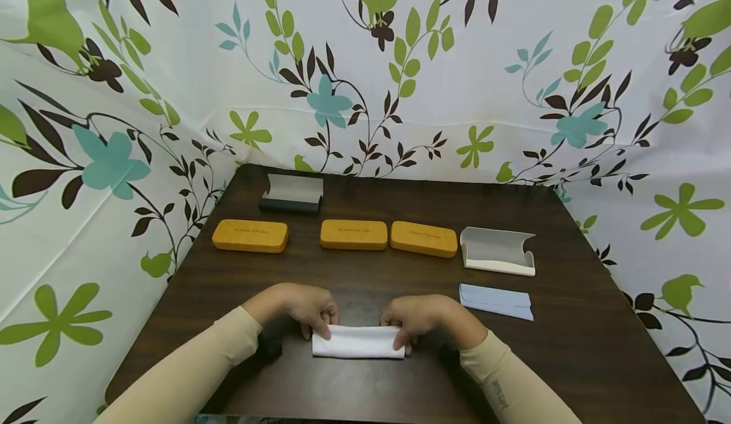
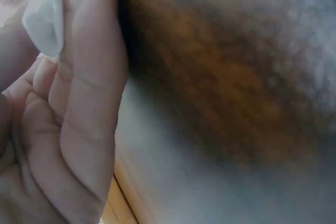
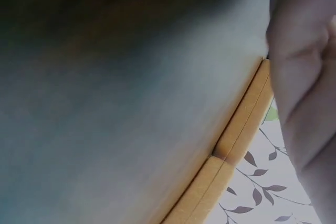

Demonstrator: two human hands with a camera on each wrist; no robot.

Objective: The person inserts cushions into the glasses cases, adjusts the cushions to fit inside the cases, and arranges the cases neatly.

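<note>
A folded white cloth (image 1: 358, 342) lies near the front of the dark table, a long flat strip in the head view. My left hand (image 1: 313, 308) pinches its left end, thumb on top. In the left wrist view the edge of the cloth (image 2: 46, 22) shows between the thumb and fingers of the left hand (image 2: 79, 103). The right end is pinched by my right hand (image 1: 414, 319). Only the curled fingers of the right hand (image 3: 304, 87) appear in the right wrist view, where the cloth is hidden.
Behind the hands stand three mustard-yellow cases, left (image 1: 250, 236), middle (image 1: 353, 235) and right (image 1: 424, 239). An open white case (image 1: 498, 251) and a folded light-blue cloth (image 1: 495, 301) lie at the right. An open dark case (image 1: 292, 193) stands at the back left of the table (image 1: 577, 348).
</note>
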